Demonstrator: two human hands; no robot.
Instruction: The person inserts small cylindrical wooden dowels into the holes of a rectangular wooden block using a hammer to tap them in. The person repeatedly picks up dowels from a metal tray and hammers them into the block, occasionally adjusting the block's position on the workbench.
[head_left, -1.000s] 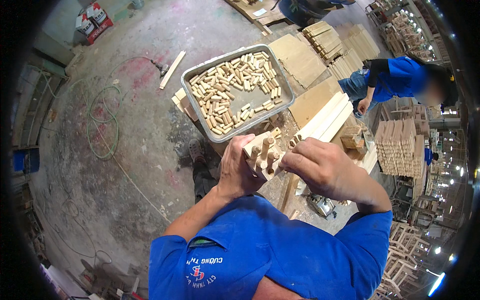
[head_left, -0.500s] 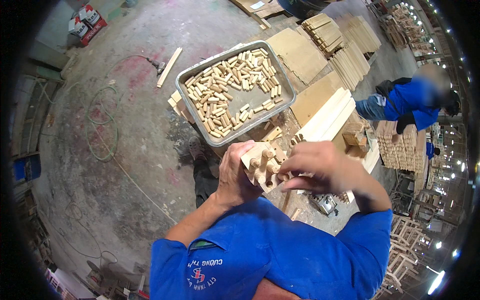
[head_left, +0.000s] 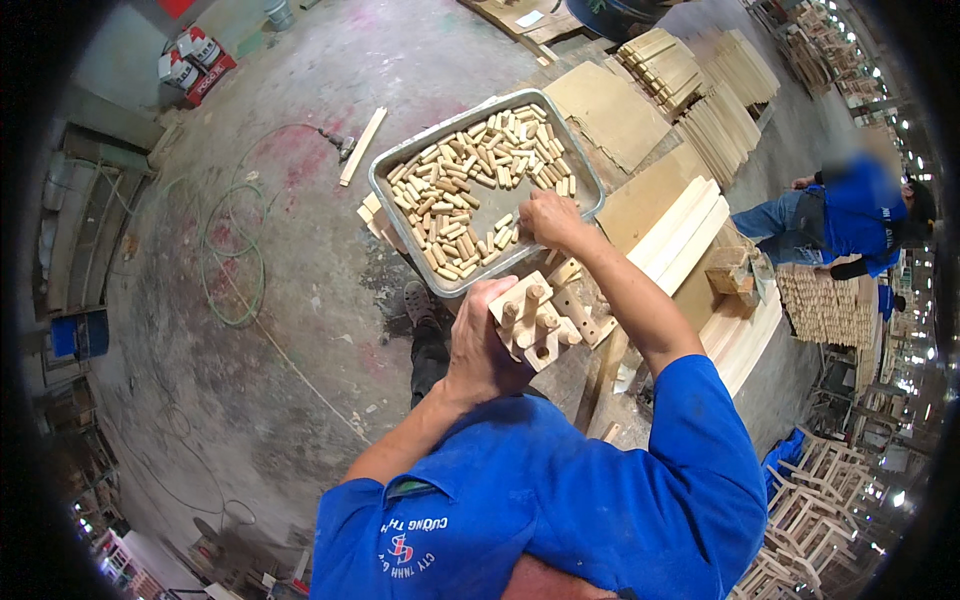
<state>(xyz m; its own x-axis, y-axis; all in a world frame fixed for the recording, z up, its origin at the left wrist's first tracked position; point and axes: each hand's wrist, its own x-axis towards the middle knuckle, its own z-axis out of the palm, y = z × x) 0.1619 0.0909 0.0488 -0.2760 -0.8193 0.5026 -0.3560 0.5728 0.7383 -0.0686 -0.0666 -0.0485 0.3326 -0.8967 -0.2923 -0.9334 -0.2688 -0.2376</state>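
My left hand [head_left: 484, 342] is closed around several wooden blocks [head_left: 543, 354] held together, with dowels standing up out of their holes. At least one hole in the near block shows no dowel. My right hand [head_left: 550, 218] reaches over the near right side of a grey metal tray [head_left: 592, 200], its fingers curled down among the loose wooden dowels [head_left: 440, 200]. Whatever is between those fingertips is hidden. Many short, ribbed dowels lie in the tray, mostly along its left and far sides. Drilled wooden pieces [head_left: 578, 310] lie just right of the held blocks.
Long pale boards [head_left: 682, 235] lie to the right, beside a small wooden block [head_left: 733, 272]. Stacked slats [head_left: 660, 65] stand farther back. A co-worker in blue [head_left: 850, 215] stands at the right. On the floor at left are a coiled green hose [head_left: 258, 270] and a wood strip [head_left: 363, 147].
My right hand has left the dowels in the held blocks and moved up and away to the tray. My left hand still holds the blocks. The co-worker's posture has shifted.
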